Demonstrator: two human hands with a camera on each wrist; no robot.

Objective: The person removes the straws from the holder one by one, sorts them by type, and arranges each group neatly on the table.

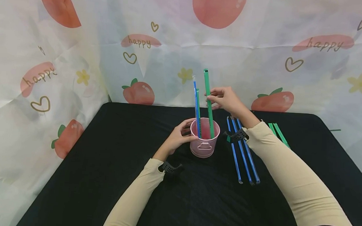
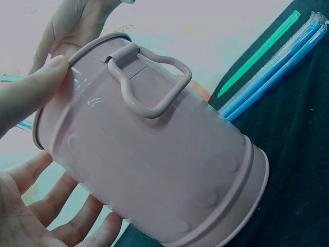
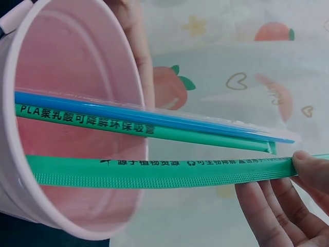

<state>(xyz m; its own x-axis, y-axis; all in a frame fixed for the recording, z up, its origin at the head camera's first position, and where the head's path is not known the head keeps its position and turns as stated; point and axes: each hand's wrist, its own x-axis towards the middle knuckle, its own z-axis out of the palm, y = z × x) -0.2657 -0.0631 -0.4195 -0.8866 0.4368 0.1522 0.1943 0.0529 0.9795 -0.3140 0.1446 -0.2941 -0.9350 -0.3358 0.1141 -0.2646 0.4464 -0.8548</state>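
A sleeve (image 1: 297, 182) crosses lower right. At centre, the left hand (image 1: 177, 137) grips a pail (image 1: 211, 146) holding a blue straw (image 3: 154, 115) and green straw (image 3: 180, 135); the right hand (image 1: 226, 100) pinches a second green straw (image 3: 128, 176), end inside.

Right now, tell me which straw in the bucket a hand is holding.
The green straw pinched by the right hand; the blue straw and other green straw in the bucket stand close together, with no hand on them.
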